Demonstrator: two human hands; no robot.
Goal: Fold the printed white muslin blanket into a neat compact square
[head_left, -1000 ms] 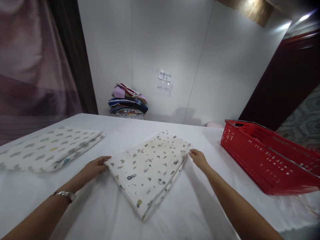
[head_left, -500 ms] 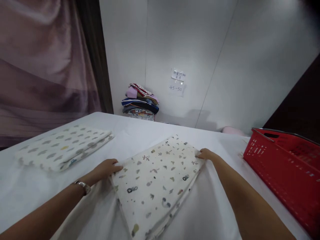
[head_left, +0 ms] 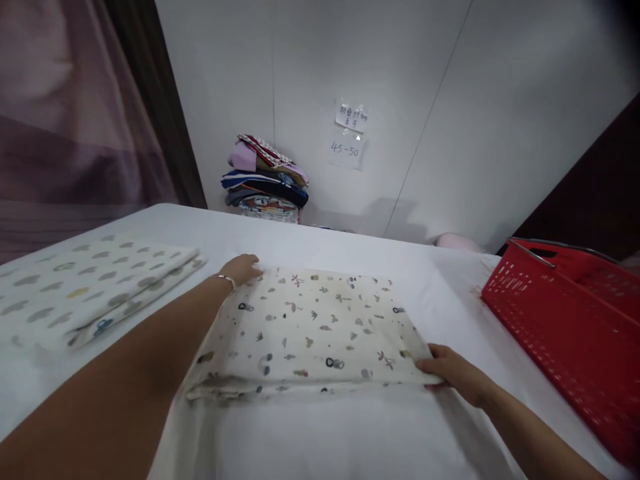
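A folded white cloth with small printed figures (head_left: 310, 330) lies square to me on the white table (head_left: 350, 433). My left hand (head_left: 241, 268), a bracelet at its wrist, grips the cloth's far left corner with fingers curled. My right hand (head_left: 450, 370) pinches the near right corner, thumb on top. Both hands hold the cloth flat against the table.
A second folded cloth with grey spots (head_left: 90, 287) lies at the left. A red plastic basket (head_left: 575, 327) stands at the right edge. A pile of folded clothes (head_left: 265, 183) sits by the wall under two paper notes (head_left: 347, 137). A curtain (head_left: 70, 113) hangs at the left.
The cloth has been turned from a diagonal lie to square with the table edge. My left hand moved to its far corner and my right hand came back to its near corner.
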